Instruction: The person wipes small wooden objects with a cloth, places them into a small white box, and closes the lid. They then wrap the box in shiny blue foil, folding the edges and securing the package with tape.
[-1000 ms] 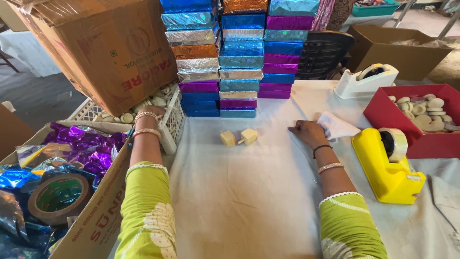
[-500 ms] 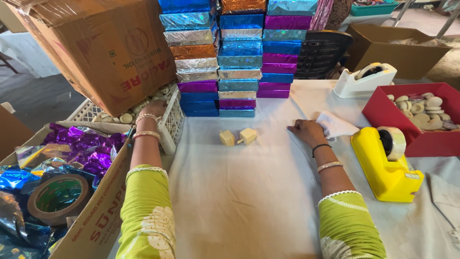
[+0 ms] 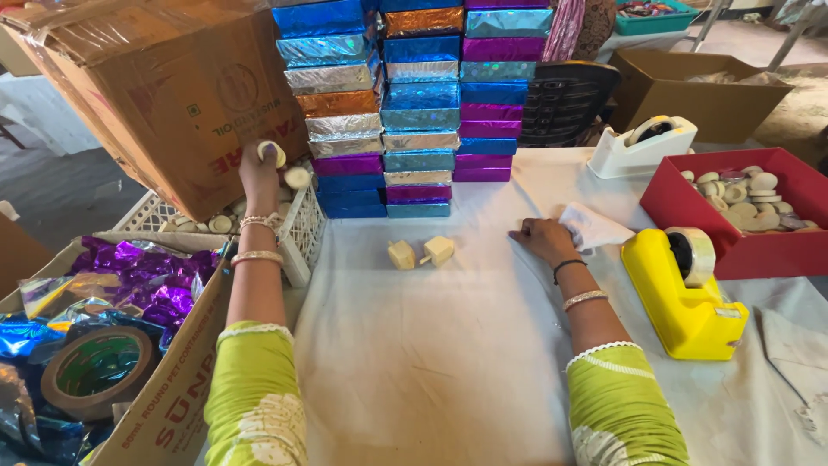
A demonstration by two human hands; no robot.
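The left hand [image 3: 261, 166] is raised at about ten o'clock over the white crate [image 3: 304, 226], pinching a small round cream piece [image 3: 271, 152]; a firm fingertip pinch and a straight lift should keep it clear of the crate rim. The right hand [image 3: 541, 236] rests at two o'clock on a white paper sheet [image 3: 595, 226], fingers curled loosely. The tilted cardboard box [image 3: 164, 95] hides much of the crate, and whether the second round piece [image 3: 297, 178] is held is unclear.

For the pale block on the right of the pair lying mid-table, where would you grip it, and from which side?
Grip the right block across its two flat side faces, coming straight down from above. It lies low on the white cloth, and a small peg seems to jut from its left toward the left block, so that side is crowded. The right hand, resting on white paper, is nearest.
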